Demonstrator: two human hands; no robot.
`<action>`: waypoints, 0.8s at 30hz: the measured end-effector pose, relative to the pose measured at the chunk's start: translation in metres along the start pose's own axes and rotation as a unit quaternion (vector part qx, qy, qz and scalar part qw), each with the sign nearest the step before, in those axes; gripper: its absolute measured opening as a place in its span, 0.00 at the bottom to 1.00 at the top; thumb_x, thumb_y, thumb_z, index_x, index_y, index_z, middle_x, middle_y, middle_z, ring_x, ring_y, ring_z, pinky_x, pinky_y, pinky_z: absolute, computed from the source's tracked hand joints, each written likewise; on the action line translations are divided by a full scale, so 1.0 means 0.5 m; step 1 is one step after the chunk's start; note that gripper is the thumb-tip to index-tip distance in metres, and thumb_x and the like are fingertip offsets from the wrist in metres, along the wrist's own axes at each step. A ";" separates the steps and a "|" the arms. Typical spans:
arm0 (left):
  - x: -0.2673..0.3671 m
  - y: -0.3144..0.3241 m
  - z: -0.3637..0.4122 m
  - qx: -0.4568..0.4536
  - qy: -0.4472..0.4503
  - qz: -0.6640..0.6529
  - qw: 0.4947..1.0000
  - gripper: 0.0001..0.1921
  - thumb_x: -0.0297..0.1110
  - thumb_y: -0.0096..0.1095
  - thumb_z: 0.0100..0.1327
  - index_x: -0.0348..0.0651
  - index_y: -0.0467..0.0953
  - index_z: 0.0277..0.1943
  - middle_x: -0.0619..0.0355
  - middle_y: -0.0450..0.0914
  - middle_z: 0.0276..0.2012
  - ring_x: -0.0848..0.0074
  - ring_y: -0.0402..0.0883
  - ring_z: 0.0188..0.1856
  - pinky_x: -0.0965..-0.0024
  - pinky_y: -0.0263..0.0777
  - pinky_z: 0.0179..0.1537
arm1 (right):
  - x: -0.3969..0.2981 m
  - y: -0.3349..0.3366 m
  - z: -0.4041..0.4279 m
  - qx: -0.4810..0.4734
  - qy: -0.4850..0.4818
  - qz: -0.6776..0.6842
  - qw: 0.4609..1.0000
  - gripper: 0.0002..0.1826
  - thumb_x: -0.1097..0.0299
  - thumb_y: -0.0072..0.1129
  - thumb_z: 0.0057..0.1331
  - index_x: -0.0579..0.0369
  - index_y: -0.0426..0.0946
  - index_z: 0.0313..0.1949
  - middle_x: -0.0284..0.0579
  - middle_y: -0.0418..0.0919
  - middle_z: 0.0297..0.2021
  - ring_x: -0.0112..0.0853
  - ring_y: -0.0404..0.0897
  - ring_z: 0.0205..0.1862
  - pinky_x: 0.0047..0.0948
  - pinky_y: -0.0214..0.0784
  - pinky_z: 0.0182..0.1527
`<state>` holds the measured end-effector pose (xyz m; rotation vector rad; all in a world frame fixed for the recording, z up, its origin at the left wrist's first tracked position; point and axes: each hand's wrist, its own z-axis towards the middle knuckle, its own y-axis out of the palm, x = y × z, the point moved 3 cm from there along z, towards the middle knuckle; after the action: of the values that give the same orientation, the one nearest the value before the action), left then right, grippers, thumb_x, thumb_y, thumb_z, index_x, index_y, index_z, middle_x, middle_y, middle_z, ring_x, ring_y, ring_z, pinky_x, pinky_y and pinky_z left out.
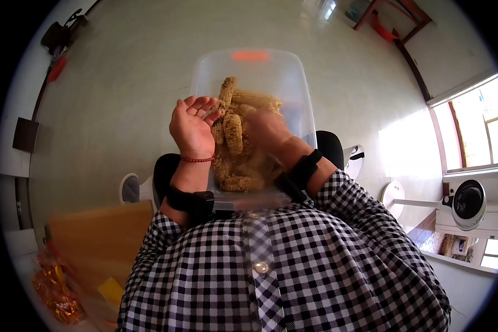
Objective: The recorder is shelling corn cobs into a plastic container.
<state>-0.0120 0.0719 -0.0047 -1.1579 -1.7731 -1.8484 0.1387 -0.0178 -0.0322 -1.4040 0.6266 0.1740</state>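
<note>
A clear plastic storage bin (pixel 301 83) with an orange handle (pixel 250 55) sits in front of my body. Dried ears of corn (pixel 233 133) are heaped inside, most with pale yellow kernels. My left hand (pixel 194 124) is over the bin's left side, palm turned up and fingers loosely bent, with nothing visible in it. Just beyond its fingertips, one darker ear (pixel 227 89) points up and away. Motion blurs my right hand (pixel 267 128) above the middle of the heap; its fingers are indistinct, and whether it holds an ear cannot be made out.
A white standing fan (pixel 468 205) is on the right, below a bright window (pixel 477 124). At lower left are a wooden tabletop (pixel 103 236) and shiny orange-gold packaging (pixel 58 294). A wooden stand (pixel 398 20) stands at the far right on the pale floor (pixel 128 83).
</note>
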 end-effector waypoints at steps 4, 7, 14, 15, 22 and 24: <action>0.000 0.007 0.000 0.014 -0.015 -0.041 0.999 0.17 0.48 0.43 0.69 0.41 0.71 0.40 0.54 0.78 0.36 0.62 0.78 0.41 0.60 0.71 0.40 | -0.017 0.004 -0.007 0.097 -0.082 0.005 0.992 0.08 0.65 0.49 0.59 0.56 0.75 0.31 0.56 0.78 0.26 0.53 0.78 0.32 0.48 0.70 0.35; 0.000 0.000 0.003 0.030 -0.022 -0.054 0.998 0.17 0.48 0.43 0.69 0.41 0.71 0.40 0.54 0.77 0.32 0.63 0.77 0.35 0.61 0.70 0.37 | -0.035 0.008 -0.017 0.088 -0.137 0.071 0.984 0.07 0.67 0.50 0.58 0.55 0.74 0.29 0.54 0.78 0.25 0.52 0.78 0.31 0.47 0.71 0.34; -0.013 -0.011 0.016 -0.042 -0.039 -0.040 0.998 0.19 0.48 0.43 0.69 0.39 0.73 0.39 0.53 0.78 0.29 0.65 0.78 0.31 0.64 0.71 0.33 | -0.081 0.053 -0.080 -0.327 -0.271 -0.022 0.905 0.06 0.69 0.51 0.59 0.56 0.76 0.30 0.49 0.78 0.26 0.45 0.80 0.31 0.41 0.72 0.34; -0.012 -0.010 0.014 -0.054 -0.047 -0.038 0.997 0.19 0.48 0.45 0.69 0.39 0.73 0.39 0.54 0.78 0.30 0.65 0.76 0.32 0.64 0.70 0.34 | -0.085 0.053 -0.090 -0.358 -0.282 -0.104 0.884 0.06 0.69 0.51 0.60 0.56 0.77 0.31 0.48 0.79 0.27 0.42 0.81 0.31 0.38 0.72 0.33; -0.020 -0.001 0.013 -0.086 -0.078 -0.042 0.992 0.18 0.46 0.45 0.69 0.39 0.73 0.40 0.53 0.78 0.28 0.67 0.77 0.29 0.66 0.71 0.31 | -0.097 0.091 -0.069 -0.341 -0.260 -0.232 0.873 0.10 0.65 0.53 0.57 0.56 0.79 0.32 0.44 0.79 0.27 0.40 0.81 0.33 0.41 0.72 0.36; -0.019 -0.001 0.013 -0.079 -0.079 -0.039 0.993 0.17 0.46 0.45 0.69 0.39 0.73 0.40 0.54 0.78 0.28 0.67 0.77 0.29 0.66 0.71 0.30 | -0.096 0.096 -0.064 -0.207 -0.345 -0.182 0.897 0.11 0.63 0.54 0.55 0.57 0.79 0.31 0.44 0.80 0.30 0.41 0.81 0.35 0.42 0.72 0.38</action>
<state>-0.0046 0.0756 -0.0126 -1.3450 -1.8049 -2.0253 0.0667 -0.0277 -0.0508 -1.7031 -0.2868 0.4993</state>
